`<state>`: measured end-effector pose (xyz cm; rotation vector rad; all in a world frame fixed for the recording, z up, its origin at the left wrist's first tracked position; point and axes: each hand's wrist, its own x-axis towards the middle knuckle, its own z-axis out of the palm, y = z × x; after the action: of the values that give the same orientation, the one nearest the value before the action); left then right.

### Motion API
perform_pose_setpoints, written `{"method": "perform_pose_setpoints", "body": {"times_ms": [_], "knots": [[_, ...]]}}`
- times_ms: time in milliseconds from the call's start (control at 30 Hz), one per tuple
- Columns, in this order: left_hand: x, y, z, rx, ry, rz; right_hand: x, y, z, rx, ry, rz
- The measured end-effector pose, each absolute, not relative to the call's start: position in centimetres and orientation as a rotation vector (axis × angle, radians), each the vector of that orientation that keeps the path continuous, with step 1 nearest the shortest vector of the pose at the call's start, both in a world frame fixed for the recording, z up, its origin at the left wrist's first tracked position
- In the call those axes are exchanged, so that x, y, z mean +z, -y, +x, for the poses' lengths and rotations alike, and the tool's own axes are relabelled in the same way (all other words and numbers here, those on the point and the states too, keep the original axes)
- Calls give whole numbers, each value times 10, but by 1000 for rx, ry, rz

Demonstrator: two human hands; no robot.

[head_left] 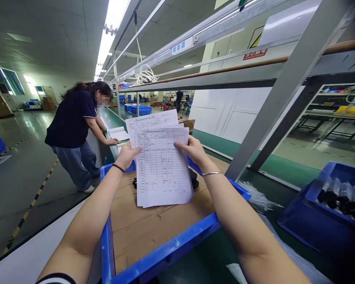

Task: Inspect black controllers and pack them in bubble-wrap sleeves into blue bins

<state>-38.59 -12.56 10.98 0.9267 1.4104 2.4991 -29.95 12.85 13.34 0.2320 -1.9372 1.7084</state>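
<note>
Hands [159, 154] hold papers [163, 173] inside tray [165, 258] edges (seemingly).

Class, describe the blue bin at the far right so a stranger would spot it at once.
Find the slanting grey post rising from the green workbench. Right of its foot, past the crumpled clear plastic, sits the blue bin. Unlike the central bin, which shows a brown sheet, it holds black pieces with clear tops.

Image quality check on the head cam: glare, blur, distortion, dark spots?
Head view: ceiling tube lights blown out; forms sharp enough for grid lines, handwriting marginal; wide-angle stretch on forearms; lower right corner dark; co-worker's face pixelated.
</note>
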Motion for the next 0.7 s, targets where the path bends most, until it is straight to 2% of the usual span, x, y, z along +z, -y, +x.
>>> {"method": "perform_pose_setpoints", "body": {"times_ms": [333,700], "knots": [[109,126,-385,2494,-1479,957,133,-132,-297,1749,1921,260],[112,125,-387,2644,-1407,914,126,-139,-306,1745,1893,237]]}}
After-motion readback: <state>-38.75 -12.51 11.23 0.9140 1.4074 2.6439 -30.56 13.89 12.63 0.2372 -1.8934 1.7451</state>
